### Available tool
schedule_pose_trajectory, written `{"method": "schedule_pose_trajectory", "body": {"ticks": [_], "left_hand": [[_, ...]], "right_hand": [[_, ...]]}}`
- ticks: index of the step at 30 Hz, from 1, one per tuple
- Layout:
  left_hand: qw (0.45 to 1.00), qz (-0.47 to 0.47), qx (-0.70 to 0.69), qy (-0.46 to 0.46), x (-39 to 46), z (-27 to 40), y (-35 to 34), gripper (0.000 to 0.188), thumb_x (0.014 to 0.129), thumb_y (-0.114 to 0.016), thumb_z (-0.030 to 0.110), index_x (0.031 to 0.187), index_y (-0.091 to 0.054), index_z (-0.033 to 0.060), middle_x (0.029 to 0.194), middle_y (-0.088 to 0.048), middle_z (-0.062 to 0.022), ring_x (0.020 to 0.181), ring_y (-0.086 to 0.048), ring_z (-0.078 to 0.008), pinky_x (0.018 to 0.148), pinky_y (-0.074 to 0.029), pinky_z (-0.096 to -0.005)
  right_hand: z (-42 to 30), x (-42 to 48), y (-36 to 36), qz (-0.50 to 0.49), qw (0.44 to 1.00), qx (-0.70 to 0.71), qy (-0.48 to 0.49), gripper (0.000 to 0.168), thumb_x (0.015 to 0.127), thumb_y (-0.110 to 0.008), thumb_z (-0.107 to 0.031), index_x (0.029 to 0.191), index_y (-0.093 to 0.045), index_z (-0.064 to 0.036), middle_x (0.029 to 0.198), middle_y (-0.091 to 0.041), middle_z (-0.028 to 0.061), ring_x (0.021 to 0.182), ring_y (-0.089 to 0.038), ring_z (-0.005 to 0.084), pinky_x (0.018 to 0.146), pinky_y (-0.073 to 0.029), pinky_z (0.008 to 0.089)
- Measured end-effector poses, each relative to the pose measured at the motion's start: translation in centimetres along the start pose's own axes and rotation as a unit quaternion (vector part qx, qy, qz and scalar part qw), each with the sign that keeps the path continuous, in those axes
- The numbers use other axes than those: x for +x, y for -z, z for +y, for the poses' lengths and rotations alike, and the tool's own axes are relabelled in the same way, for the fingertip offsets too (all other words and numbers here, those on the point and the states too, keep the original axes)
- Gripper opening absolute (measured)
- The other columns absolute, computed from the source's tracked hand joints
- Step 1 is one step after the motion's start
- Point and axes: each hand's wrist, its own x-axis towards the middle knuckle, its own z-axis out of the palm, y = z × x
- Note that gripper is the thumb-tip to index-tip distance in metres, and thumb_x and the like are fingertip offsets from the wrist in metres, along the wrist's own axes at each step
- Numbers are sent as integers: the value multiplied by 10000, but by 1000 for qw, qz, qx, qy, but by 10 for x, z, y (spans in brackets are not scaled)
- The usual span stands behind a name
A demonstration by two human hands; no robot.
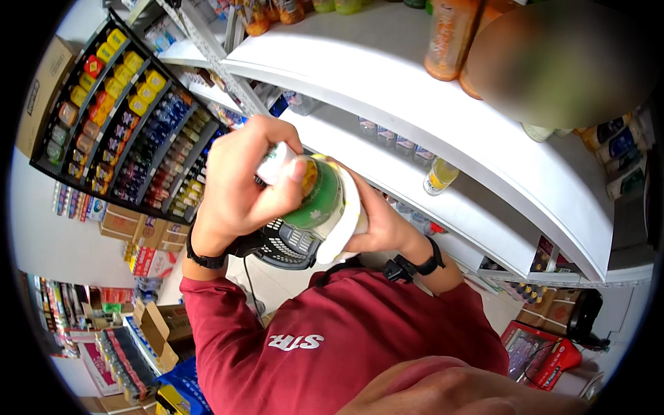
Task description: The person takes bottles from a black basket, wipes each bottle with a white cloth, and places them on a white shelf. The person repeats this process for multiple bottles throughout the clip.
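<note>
Fingers and thumb of my left hand (246, 179) are closed around the white cap (275, 163) of a bottle with a green label (321, 199). From the other side, my right hand (376, 218) holds the body of the same bottle, which is tilted in front of my chest. A long white curved piece (342, 223) lies along the bottle beside my right hand; whether it is a cloth or part of the packaging, I cannot tell. Most of the bottle's lower part is hidden. Beneath it shows a dark perforated plastic basket or seat (290, 244).
White shelves (415, 109) curve across ahead, with a yellow-labelled bottle (441, 176) on the lower one and orange drink bottles (448, 41) above. A black rack (124, 124) of small bottles stands left. Cardboard boxes (161, 327) lie lower left, a red box (539, 358) lower right.
</note>
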Motion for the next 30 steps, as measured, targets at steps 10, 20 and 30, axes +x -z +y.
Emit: {"method": "schedule_pose_trajectory", "body": {"ticks": [10, 20, 30], "left_hand": [[997, -51, -52, 32, 35, 29, -68, 201, 877, -641, 190, 934, -568, 12, 742, -585, -97, 631, -596, -194, 590, -462, -295], [999, 44, -21, -2, 108, 8, -35, 208, 974, -603, 233, 967, -593, 26, 763, -521, 32, 713, -440, -34, 627, -388, -201], [992, 40, 117, 21, 180, -67, -17, 247, 961, -546, 232, 958, -551, -14, 683, -581, -138, 631, -577, -202, 587, -463, -349]], "right_hand": [[-27, -33, 16, 219, 957, -180, 65, 1118, 691, -855, -308, 1499, -168, 48, 1393, -433, 272, 1258, -503, 385, 1038, -418, 428], [-36, -37, 60, 266, 887, -363, 102, 733, 748, -788, -161, 1372, -460, 43, 1154, -626, 279, 1024, -654, 410, 881, -530, 443], [-85, -52, 122, 339, 745, -575, -18, 465, 748, -656, -42, 1201, -579, 22, 1000, -646, 208, 894, -627, 379, 775, -495, 426]]}}
